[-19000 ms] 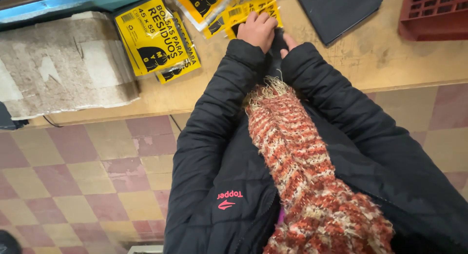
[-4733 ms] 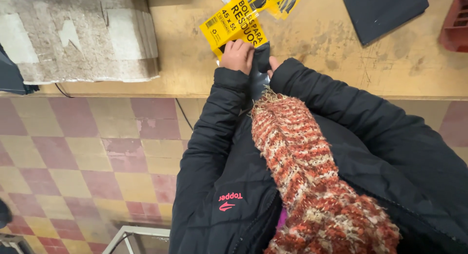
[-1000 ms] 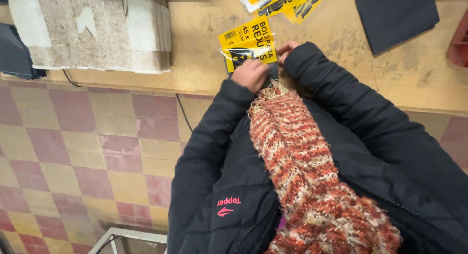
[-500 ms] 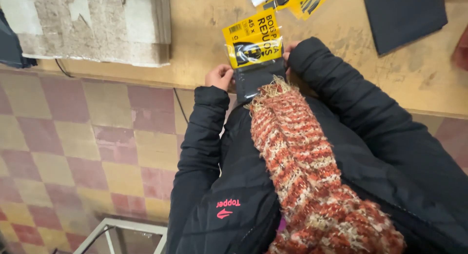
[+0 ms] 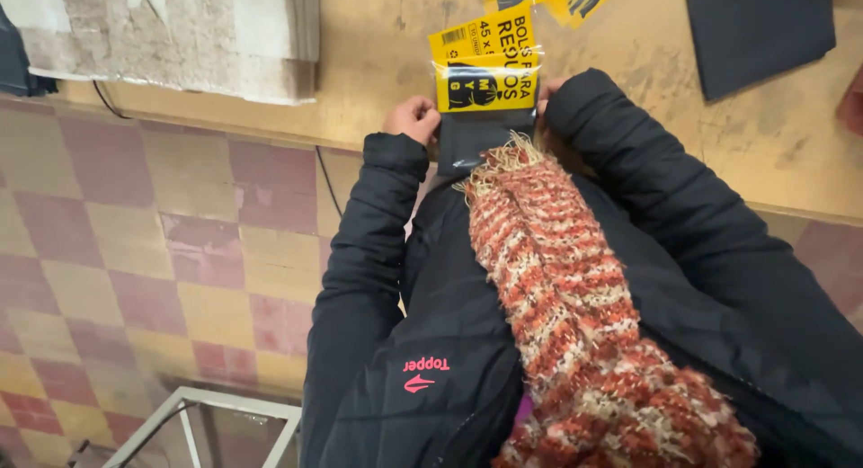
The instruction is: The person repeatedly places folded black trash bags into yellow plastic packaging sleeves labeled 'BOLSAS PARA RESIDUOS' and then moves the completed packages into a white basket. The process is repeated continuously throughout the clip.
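Over the worn wooden bench, both hands pinch a glossy flat yellow-labelled packet.

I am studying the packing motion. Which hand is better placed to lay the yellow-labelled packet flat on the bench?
Probably the left hand: it shows plainly at the packet edge. The right hand is mostly hidden behind the packet and its sleeve.

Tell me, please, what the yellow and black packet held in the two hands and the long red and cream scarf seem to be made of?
The yellow and black packet looks like dark folded bags in clear glossy plastic film with a yellow printed label: light glints on the wrap. The left hand and the mostly hidden right hand hold its sides. The red and cream scarf seems knitted wool or acrylic yarn, matte and fuzzy, with visible loops and a fringe.
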